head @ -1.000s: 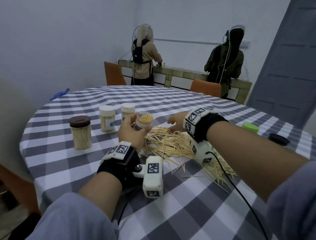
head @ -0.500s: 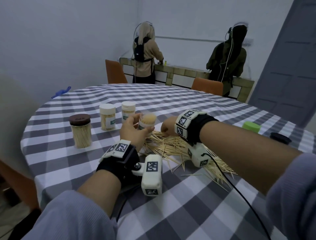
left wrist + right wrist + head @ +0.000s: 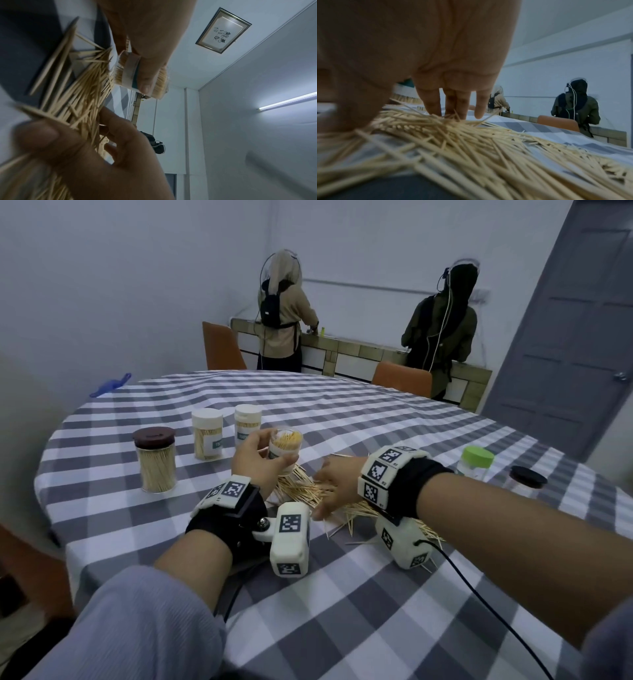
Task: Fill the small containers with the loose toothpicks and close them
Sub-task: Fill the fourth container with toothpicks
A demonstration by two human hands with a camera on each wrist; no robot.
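Left hand (image 3: 262,461) is gripping the open jar (image 3: 283,449) w/ curled fingers at frame centre, nearly full. Right hand (image 3: 337,484), fingers straight, is reaching into the toothpick pile (image 3: 308,491) on the counter (image 3: 342,412). Toothpicks: light, stiff, slippery; probably best pinched mid-bundle.

I'm seeing a small clear open container (image 3: 283,449) sitting upright, packed with toothpicks, just above the loose toothpick pile (image 3: 308,491) that is lying spread behind and right of it.
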